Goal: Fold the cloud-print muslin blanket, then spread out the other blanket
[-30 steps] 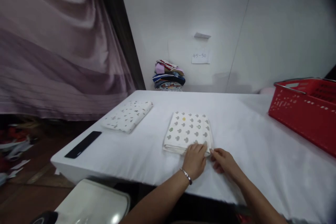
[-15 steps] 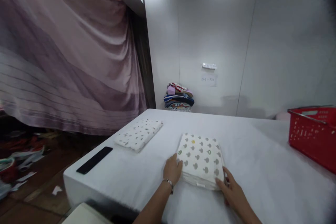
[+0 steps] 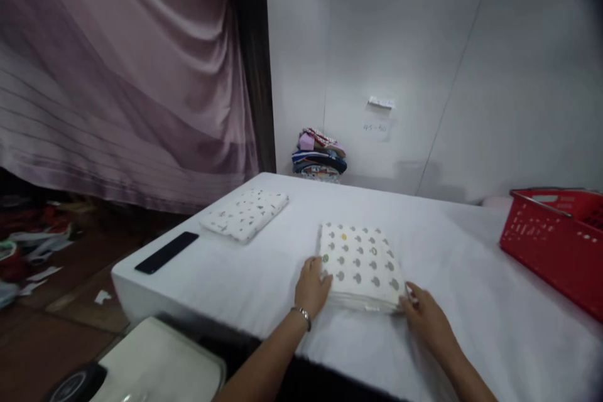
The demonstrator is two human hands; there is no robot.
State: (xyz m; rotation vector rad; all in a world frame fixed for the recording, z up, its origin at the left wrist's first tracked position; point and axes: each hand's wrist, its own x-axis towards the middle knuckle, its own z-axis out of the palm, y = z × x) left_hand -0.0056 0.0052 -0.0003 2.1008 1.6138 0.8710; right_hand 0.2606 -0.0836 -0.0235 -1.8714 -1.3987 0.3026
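Observation:
A thick folded white cloth (image 3: 360,264) with grey tree-like prints lies on the white-covered table, its layered folds showing along the front edge. My left hand (image 3: 313,286), wearing a silver bracelet, holds its left side near the front, fingers curled at the edge. At the front right corner my right hand (image 3: 424,311) grips the cloth between thumb and fingers. Some fingertips on both hands are hidden. Another folded white cloth (image 3: 245,215), with small dark prints, lies farther left, apart from my hands.
A black phone-like slab (image 3: 167,252) lies by the left table edge. A red plastic basket (image 3: 549,251) stands at the right. Folded fabrics (image 3: 319,154) are piled behind the table (image 3: 452,251). A pale lidded object (image 3: 160,358) stands below the front edge; a pink curtain (image 3: 164,75) hangs left.
The view has tilted downward, so the table sits higher and more of the pale object shows. My right hand has shifted slightly right at the cloth's corner. Both hands stay at the cloth.

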